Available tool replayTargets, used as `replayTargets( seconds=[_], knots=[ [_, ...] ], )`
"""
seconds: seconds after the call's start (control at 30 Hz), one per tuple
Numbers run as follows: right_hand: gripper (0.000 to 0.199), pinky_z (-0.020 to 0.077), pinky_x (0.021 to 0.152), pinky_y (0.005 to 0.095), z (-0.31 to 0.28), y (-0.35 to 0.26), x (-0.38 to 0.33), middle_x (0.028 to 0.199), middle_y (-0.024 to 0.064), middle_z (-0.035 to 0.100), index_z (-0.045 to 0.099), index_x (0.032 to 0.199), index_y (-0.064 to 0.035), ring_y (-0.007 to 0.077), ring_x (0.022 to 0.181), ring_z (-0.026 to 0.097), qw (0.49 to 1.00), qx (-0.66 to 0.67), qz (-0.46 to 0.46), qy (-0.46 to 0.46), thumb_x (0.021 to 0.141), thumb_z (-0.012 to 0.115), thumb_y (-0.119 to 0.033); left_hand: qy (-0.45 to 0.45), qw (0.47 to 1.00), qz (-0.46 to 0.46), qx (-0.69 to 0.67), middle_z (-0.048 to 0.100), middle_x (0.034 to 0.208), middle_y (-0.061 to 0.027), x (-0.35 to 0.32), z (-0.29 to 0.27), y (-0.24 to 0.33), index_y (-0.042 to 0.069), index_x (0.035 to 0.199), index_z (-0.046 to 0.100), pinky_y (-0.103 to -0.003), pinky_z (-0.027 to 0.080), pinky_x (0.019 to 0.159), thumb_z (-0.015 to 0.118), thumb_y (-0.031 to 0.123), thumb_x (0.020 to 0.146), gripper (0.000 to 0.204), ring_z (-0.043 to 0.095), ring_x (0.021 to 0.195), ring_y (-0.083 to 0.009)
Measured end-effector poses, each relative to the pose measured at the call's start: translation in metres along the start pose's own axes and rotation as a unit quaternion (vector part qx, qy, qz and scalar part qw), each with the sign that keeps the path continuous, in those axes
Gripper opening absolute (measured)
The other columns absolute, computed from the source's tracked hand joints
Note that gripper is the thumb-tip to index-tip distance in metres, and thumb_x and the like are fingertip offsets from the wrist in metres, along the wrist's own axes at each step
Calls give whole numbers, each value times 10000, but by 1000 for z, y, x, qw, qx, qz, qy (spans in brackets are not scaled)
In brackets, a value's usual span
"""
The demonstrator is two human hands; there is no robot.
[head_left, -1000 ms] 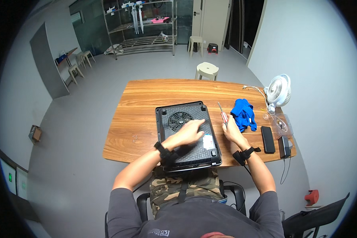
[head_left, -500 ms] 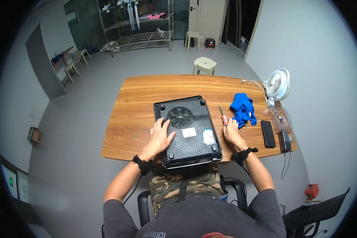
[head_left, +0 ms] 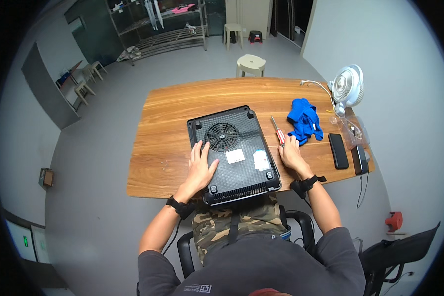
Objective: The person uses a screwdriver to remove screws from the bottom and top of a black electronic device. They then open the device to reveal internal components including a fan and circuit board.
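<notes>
An induction cooker [head_left: 237, 175] lies upside down on the wooden table, its black underside showing a round fan grille [head_left: 222, 136], small feet and white labels. My left hand [head_left: 201, 165] rests flat on its left part, fingers outstretched just below the grille. To the right of the cooker is a screwdriver [head_left: 280, 135] with a red and white handle, its metal tip pointing away from me. My right hand [head_left: 292, 154] has its fingers closed at the handle's near end; the palm side is hidden. A crumpled blue cloth [head_left: 304, 121] lies just beyond that hand.
On the table's right side are a black phone-like slab [head_left: 338, 151], a black adapter [head_left: 360, 160] with a cable, a clear plastic box [head_left: 354, 132] and a white fan [head_left: 347, 86]. Tiny screw-like bits [head_left: 165, 163] lie at left. A stool [head_left: 251, 63] stands beyond the table.
The whole view has shifted slightly, with the table sitting higher in the picture. Both hands keep nearly the same places on the cooker and at the screwdriver.
</notes>
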State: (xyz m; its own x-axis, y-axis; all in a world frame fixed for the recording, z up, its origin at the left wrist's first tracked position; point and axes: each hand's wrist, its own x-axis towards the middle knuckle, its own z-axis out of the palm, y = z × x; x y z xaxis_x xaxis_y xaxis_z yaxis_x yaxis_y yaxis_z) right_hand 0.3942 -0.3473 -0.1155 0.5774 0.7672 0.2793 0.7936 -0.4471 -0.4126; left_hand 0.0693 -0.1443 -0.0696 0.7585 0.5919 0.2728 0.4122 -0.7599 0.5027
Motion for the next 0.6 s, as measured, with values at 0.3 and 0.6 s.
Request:
replayTargets(
  seconds=[0.3,0.6],
  knots=[
    [533,477,931,582,-11,-15,-3,1268,263,460,424,1387,40,459,1149,490,999,-3,39,-15,952,649,-171,-19,1000,-5,-17,238,1645,-234,1,-4,0,72,1580,332,-562,272,1211,671,348,980,742,211,1532,-431],
    [674,477,947,570,-5,-12,0,1298,282,461,362,1497,46,469,1138,496,999,-23,33,2,937,666,-175,-15,999,-5,-40,225,1653,-242,-1,-9,4,66,1586,325,-524,254,1234,670,303,980,736,213,1533,-437]
  ],
)
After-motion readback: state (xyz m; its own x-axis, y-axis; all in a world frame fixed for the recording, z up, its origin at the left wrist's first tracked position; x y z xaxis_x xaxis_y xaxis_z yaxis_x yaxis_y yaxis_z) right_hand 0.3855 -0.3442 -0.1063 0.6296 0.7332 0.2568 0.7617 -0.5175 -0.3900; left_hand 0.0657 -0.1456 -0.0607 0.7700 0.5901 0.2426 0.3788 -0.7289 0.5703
